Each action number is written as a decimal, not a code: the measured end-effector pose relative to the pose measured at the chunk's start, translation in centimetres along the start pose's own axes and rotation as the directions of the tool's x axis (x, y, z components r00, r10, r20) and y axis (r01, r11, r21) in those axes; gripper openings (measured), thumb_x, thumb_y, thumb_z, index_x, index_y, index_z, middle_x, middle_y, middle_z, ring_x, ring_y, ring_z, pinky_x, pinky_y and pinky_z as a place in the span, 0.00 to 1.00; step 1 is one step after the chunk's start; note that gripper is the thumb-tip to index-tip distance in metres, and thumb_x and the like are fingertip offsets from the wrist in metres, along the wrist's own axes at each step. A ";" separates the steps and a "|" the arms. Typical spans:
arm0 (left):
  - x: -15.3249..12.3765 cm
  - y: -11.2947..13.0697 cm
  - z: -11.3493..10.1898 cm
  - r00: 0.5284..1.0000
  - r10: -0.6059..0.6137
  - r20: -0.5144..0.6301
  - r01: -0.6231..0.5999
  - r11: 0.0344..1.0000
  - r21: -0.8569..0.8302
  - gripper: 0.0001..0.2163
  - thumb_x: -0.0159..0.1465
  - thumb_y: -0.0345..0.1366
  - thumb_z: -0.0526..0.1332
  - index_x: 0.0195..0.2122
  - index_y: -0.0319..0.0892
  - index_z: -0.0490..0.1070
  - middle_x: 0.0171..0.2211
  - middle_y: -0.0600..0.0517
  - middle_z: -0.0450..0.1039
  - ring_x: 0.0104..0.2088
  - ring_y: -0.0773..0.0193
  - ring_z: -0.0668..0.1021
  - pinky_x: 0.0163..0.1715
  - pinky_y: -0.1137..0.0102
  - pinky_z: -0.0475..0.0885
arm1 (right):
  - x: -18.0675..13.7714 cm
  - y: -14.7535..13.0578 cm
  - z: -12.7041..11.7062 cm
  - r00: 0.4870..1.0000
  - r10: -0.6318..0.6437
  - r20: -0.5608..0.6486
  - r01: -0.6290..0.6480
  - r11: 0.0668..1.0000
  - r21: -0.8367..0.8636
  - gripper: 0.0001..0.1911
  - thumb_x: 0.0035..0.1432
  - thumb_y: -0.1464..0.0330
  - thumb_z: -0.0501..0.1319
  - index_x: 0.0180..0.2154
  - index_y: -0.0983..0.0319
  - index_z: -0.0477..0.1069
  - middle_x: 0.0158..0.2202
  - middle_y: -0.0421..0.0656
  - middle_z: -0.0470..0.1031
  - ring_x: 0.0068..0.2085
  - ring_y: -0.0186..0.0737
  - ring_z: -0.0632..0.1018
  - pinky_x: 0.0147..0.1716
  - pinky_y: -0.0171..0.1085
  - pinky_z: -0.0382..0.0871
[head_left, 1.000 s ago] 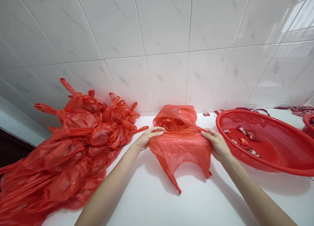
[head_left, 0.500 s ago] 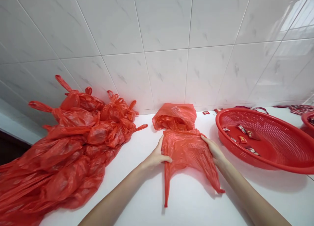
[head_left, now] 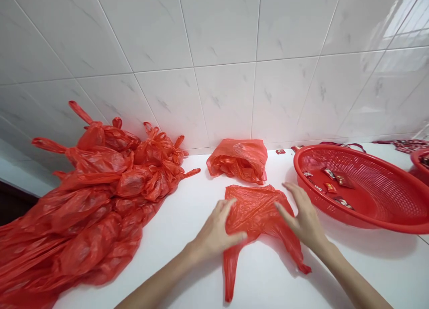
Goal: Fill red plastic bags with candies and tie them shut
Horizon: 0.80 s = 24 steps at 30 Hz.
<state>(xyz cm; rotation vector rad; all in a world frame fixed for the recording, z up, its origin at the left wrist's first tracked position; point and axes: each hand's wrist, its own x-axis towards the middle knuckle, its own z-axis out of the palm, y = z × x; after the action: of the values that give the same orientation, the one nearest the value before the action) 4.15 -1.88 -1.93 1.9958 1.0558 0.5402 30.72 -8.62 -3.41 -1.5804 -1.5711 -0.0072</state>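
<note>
Left hand (head_left: 214,232): open, thumb and fingers spread beside the red plastic carrier bag (head_left: 255,213) | Right hand (head_left: 305,220): likewise open; contact undeterminable | Bag: lay mid-counter (head_left: 182,231), handles toward the near edge | Change: both grips had released; bag had moved clear of the folded red plastic (head_left: 243,148) by the back edge

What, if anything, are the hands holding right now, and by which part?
Nothing appears held: the left hand and right hand are both open, over opposite sides of the spread red bag. Whether they lightly touch it can't be told.
</note>
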 end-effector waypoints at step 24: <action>3.0 3.7 -2.0 0.950 0.314 -0.002 -0.311 0.941 0.131 0.21 0.55 0.17 0.50 0.27 0.44 0.81 0.53 0.49 0.75 0.49 0.56 0.79 0.49 0.62 0.74 | -1.7 -4.3 2.2 0.967 -0.205 0.153 0.248 0.899 -0.361 0.19 0.67 0.66 0.57 0.57 0.58 0.75 0.68 0.59 0.60 0.67 0.67 0.63 0.57 0.65 0.65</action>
<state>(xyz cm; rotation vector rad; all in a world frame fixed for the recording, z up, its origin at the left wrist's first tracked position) 6.28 0.25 2.20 2.2958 0.8071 0.6772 25.65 -9.59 -3.31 -1.6980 -1.9228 -0.3776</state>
